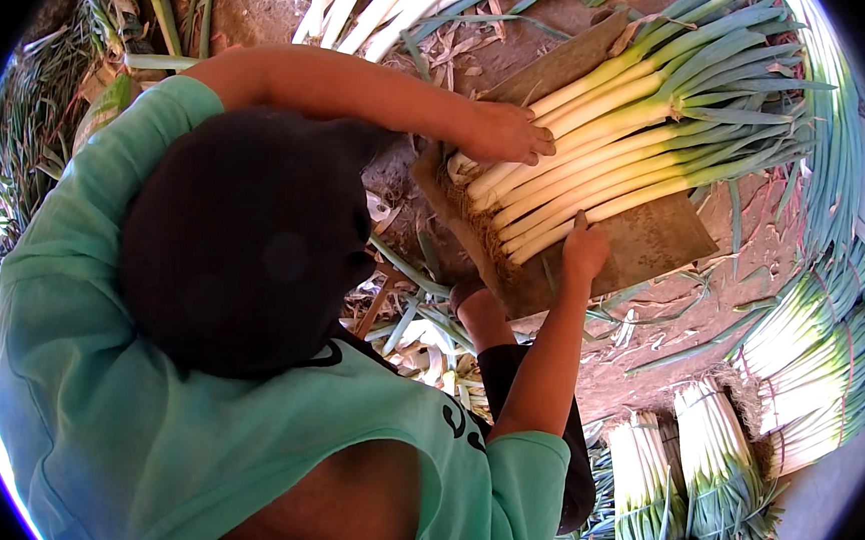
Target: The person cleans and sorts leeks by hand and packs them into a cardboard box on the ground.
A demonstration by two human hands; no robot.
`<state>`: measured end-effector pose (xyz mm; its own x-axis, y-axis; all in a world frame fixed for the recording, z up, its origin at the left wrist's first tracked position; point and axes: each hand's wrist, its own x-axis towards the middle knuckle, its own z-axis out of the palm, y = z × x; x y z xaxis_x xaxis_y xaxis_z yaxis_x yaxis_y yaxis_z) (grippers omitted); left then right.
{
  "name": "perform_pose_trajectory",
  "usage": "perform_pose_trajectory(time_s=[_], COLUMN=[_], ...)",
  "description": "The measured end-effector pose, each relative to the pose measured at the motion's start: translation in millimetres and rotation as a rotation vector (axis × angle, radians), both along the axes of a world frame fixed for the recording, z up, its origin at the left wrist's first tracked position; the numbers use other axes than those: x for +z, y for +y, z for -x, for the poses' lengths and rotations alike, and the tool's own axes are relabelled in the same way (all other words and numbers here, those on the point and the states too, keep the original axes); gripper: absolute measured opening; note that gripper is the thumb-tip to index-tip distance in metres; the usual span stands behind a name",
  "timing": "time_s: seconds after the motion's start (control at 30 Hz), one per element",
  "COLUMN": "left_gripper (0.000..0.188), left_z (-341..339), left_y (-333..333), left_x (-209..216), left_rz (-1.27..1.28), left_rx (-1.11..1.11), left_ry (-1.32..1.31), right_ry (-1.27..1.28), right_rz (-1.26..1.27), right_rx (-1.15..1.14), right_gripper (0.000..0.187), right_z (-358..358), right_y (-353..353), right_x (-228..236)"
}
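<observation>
A row of leeks (602, 146) lies across a worn flat board (655, 240), roots toward me and green leaves pointing right and away. My left hand (512, 135) rests on the white stalks at the far side of the row, fingers stretched over them. At the near edge, my right hand (586, 249) touches the outermost leek with one straight finger. Its other fingers are hidden, so I cannot tell whether they grip the stalk. Loose root hairs hang at the board's left end.
Tied leek bundles (714, 470) stand at the lower right, with more bundles (812, 367) beyond them. Loose leeks (386, 6) lie at the top. Leaf scraps litter the brown ground (636, 375). A dark cap (244, 247) and green shirt (141, 420) cover much of the left.
</observation>
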<state>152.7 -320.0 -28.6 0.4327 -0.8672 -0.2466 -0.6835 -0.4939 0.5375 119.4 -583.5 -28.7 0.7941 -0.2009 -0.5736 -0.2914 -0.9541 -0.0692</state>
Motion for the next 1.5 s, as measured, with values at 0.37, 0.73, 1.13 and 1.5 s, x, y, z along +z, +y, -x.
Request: perform_pose_trajectory(time_s=[0.37, 0.73, 1.13, 1.5], left_gripper=[0.031, 0.037, 0.014, 0.022], left_z=[7, 4, -12, -54], left_y=[-7, 1, 14, 193], left_x=[-7, -14, 13, -8], left_rz=[0.055, 0.059, 0.516, 0.143], left_rx=[0.054, -0.042, 0.116, 1.304], left_ry=[-0.027, -0.107, -0.149, -0.200], right_ry=[-0.081, -0.140, -0.106, -0.379], right_rz=[-0.233, -0.202, -0.294, -0.775], right_rx=[-0.285, -0.287, -0.221, -0.582], right_gripper=[0.048, 0.047, 0.046, 0.016], right_z=[12, 8, 9, -73], right_y=[-18, 7, -3, 69], right_x=[-51, -9, -13, 78])
